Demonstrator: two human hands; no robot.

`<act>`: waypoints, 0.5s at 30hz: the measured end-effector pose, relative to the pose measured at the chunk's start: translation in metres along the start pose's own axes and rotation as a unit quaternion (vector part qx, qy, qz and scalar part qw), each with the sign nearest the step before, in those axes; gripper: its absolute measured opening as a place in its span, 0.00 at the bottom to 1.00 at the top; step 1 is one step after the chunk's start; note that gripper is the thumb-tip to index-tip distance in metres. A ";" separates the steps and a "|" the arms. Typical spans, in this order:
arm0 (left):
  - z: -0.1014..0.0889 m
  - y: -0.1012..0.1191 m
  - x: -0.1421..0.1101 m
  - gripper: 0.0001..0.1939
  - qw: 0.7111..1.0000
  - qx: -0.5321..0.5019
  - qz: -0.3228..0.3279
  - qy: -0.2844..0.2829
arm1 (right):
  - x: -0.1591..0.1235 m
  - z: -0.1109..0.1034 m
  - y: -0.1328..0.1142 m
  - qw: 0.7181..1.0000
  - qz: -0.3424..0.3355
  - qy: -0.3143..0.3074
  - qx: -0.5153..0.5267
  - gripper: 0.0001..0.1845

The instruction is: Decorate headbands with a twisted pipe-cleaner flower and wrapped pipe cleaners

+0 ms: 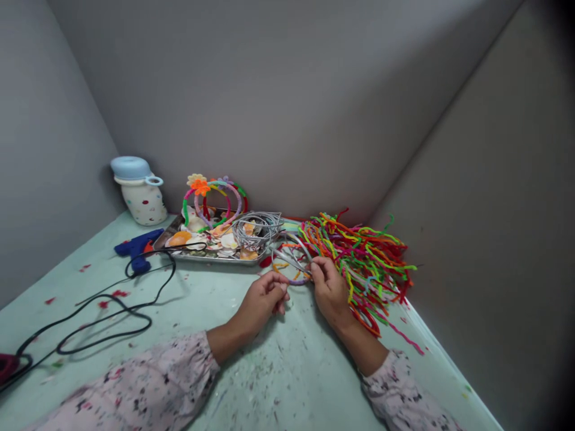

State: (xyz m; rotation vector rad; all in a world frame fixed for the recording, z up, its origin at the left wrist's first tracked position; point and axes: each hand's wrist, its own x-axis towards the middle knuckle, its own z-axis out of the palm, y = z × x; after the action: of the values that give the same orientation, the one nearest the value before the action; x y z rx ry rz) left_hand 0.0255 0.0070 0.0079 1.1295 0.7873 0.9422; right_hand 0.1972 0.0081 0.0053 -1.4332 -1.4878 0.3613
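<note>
My left hand (pixel 266 292) is closed, its thumb and forefinger pinching the left side of a thin hoop (pixel 297 282) partly wrapped in purple fuzzy stem, with yellow-orange bits around it. Opposite it, my right hand (pixel 330 291) is closed at the hoop's right side. From its fingertips a narrow silvery metal piece (pixel 290 261) points up and left; its kind is hard to make out. Just beyond the hands, silvery loops partly overlap the hoop. A large heap of colourful pipe cleaners (pixel 368 257) lies against the right hand's far side.
A metal tray (pixel 215 260) holds shell-like pieces, a silver wire coil (pixel 258 229) and several flower-trimmed hoops (pixel 218 200). Left of it lie a blue glue gun (pixel 139 245) and a looping black cord (pixel 150 317). A blue-lidded bottle (pixel 141 194) stands by the grey wall.
</note>
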 end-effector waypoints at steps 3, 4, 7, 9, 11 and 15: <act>0.001 -0.001 0.000 0.10 1.000 0.016 -0.005 -0.001 | 0.001 0.000 -0.002 0.990 -0.101 -0.056 -0.075 0.10; 0.001 -0.001 0.000 0.10 1.000 0.021 -0.003 -0.004 | 0.002 0.000 -0.002 0.982 -0.135 -0.077 -0.105 0.10; 0.001 -0.003 0.000 0.09 1.000 0.027 0.003 -0.013 | 0.003 0.002 0.000 0.958 -0.183 -0.123 -0.182 0.10; 0.001 -0.003 0.000 0.09 0.999 0.032 0.003 -0.016 | 0.004 0.004 0.004 0.954 -0.178 -0.126 -0.208 0.10; 0.000 -0.004 0.000 0.09 0.999 0.034 0.004 -0.017 | 0.005 0.004 0.007 0.954 -0.171 -0.121 -0.212 0.09; -0.001 -0.005 0.001 0.08 0.999 0.035 0.002 -0.026 | 0.012 0.002 0.003 0.966 -0.165 -0.088 -0.177 0.09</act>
State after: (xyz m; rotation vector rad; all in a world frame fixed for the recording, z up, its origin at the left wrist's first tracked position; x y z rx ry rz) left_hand 0.0265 0.0078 0.0031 1.2126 0.7796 0.8911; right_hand 0.1994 0.0198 0.0072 -1.4163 -1.9759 0.0147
